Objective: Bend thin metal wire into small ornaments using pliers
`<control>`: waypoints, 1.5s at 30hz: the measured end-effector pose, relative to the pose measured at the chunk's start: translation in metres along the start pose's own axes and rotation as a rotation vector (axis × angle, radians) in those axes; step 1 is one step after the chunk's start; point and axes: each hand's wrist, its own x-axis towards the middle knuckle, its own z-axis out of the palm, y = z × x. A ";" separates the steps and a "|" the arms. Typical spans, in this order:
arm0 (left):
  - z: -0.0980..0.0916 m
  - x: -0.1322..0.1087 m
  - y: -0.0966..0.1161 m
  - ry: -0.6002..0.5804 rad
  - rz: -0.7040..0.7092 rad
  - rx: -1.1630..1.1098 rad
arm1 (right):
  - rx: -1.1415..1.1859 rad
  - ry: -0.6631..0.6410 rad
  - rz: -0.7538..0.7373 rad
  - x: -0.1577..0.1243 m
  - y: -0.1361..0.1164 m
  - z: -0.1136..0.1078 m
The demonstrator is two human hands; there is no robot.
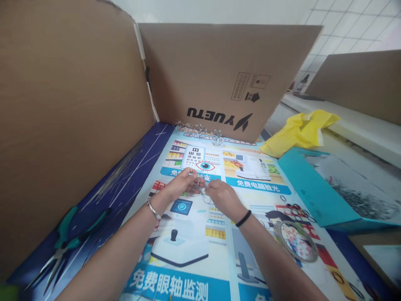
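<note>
My left hand [180, 186] and my right hand [221, 195] meet over the printed poster [200, 251] on the table. Both pinch a small thin metal wire piece [200, 188] between their fingertips. The left wrist wears a silver bangle, the right wrist a black band. The wire piece is tiny and partly hidden by my fingers, so its shape is unclear.
Cardboard walls [62, 104] stand at the left and back. Green-handled pliers [67, 244] lie at the left beside thin wires. A row of small wire pieces [197, 130] lies by the back wall. A teal box [316, 192] of metal parts, a tape roll [296, 240] and a yellow cloth [300, 129] sit right.
</note>
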 end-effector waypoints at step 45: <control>0.009 0.003 0.002 0.133 -0.005 0.067 | 0.025 0.031 -0.031 0.000 0.000 0.014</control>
